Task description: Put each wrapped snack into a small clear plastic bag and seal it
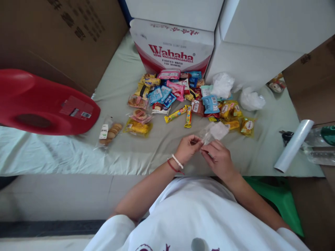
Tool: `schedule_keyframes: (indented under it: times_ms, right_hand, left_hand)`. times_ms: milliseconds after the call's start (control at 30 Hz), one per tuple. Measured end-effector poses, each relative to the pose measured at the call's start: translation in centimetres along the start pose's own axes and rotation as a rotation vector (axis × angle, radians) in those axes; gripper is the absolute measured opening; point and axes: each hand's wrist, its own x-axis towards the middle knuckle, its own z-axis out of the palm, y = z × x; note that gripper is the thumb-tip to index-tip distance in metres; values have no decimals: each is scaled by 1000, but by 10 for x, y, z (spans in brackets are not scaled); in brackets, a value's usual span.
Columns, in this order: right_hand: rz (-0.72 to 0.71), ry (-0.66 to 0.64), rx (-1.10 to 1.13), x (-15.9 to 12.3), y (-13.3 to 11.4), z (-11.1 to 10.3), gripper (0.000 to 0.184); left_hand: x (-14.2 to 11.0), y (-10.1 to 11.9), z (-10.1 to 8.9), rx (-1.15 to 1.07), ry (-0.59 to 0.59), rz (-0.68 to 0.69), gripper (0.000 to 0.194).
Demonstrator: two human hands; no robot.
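Note:
My left hand and my right hand meet over the pale green cloth at the table's near edge. Both pinch the mouth of a small clear plastic bag that holds something white. The left wrist wears a white bead bracelet and a red string. Beyond the hands lies a pile of several wrapped snacks, in yellow, blue, pink and red packets. A clear pack of round biscuits lies apart to the left.
A red plastic stool lies on its side at the left. A Wahaha water carton and white boxes stand behind the pile, brown cartons at both sides. A roll of clear bags, bottles and two crumpled white bags are at the right.

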Motion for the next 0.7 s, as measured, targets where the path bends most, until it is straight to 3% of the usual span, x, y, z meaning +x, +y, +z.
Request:
schedule_keyframes:
  times_ms: [100,233,333,467,567,633,700]
  right_hand:
    - [65,-29,51,-15,3,1,20]
    - [376,1,377,-27,17,7,30]
    - [607,54,585,-21,25,15,39]
    - [677,79,767,-2,23,23,35]
    - [760,99,991,8,22,21,31]
    - [836,79,1158,10,26,16,33]
    - [916,52,1290,11,36,10,37]
  left_hand:
    - [5,-6,-3,-155,4,-40,43]
    - [-2,-9,-9,-407,47,-148,48]
    - [-7,-12,-6,-437,19,-142,45]
    - [-9,-14,-6,-513,12,-76,37]
    - [-5,-11,-26,-547,257,-53,28]
    - [0,-8,-49,-432,469,-39,22]
    - [5,-5,-74,-306,597,-11,17]
